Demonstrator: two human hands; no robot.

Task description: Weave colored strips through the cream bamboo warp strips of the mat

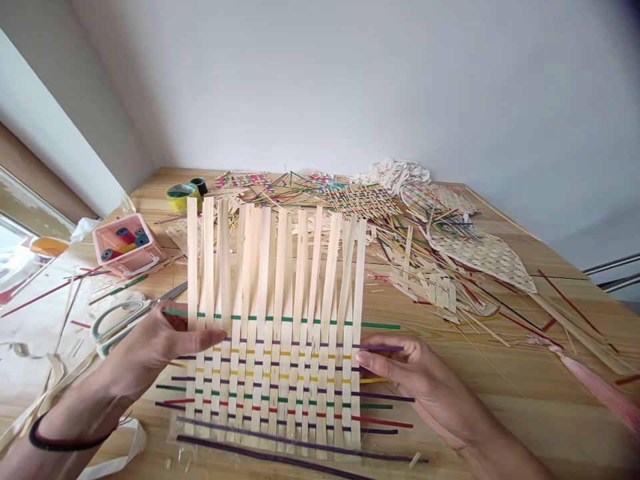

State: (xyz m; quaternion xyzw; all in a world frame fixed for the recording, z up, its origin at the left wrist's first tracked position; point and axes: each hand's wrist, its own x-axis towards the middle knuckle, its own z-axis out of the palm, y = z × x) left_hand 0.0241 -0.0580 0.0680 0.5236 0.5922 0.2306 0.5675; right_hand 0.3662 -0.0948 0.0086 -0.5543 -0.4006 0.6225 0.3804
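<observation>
A partly woven mat [273,373] of pale upright strips, crossed by thin purple, yellow, green and red strips, is held up in front of me. My left hand [170,340] grips its left edge, thumb on the front and fingers behind. At the right edge my right hand [400,367] pinches the mat near the ends of the purple strips. A green strip [300,321] crosses above the denser weave, and the pale ends above it stand loose. Two purple strips [260,453] lie across the bottom, near clear tape.
Scissors [125,320] lie by my left hand. Behind them stand a pink basket [145,257] with thread spools and a yellow tape roll [181,197]. Woven pieces [363,200], loose strips [435,287], a leaf-shaped weave [483,257] and a pink tassel [590,380] cover the back and right.
</observation>
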